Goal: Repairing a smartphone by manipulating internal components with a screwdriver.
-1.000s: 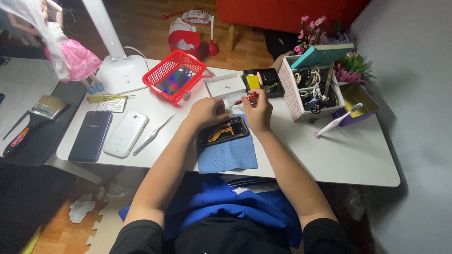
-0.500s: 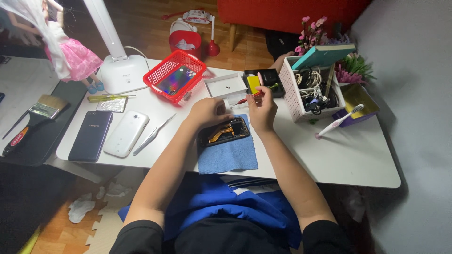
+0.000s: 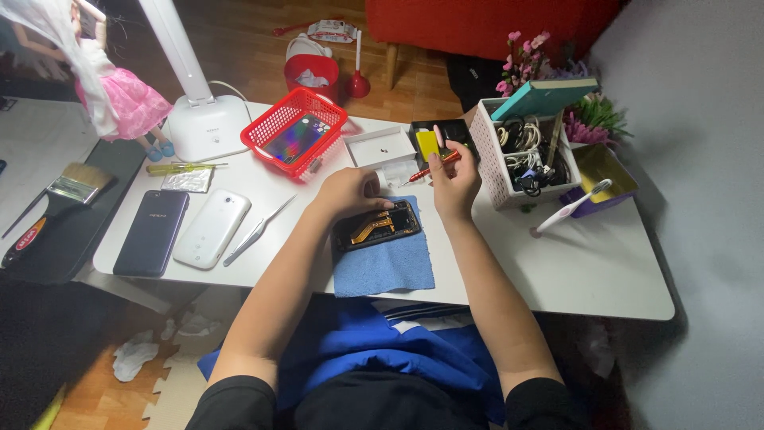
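An opened phone [image 3: 379, 225], its orange and black insides showing, lies on a blue cloth [image 3: 383, 263] at the near edge of the white table [image 3: 557, 271]. My left hand [image 3: 348, 193] rests on the phone's upper left corner and steadies it. My right hand [image 3: 454, 182] is raised just right of the phone and grips a small red-handled screwdriver [image 3: 430, 169], whose tip points left toward a small white tray [image 3: 374, 146]. A black tray [image 3: 442, 132] with a yellow piece sits just beyond my right hand.
A red basket [image 3: 296, 130] holding a phone stands behind my left hand. Left of it lie metal tweezers [image 3: 256, 232], a white phone [image 3: 212, 228] and a dark blue phone [image 3: 153, 232]. A white lamp base [image 3: 208, 127], a cable-filled box [image 3: 527, 154] and a toothbrush [image 3: 570, 209] crowd the edges.
My right hand has lifted slightly away from the phone toward the black tray, still gripping the screwdriver. My left hand has stayed on the phone.
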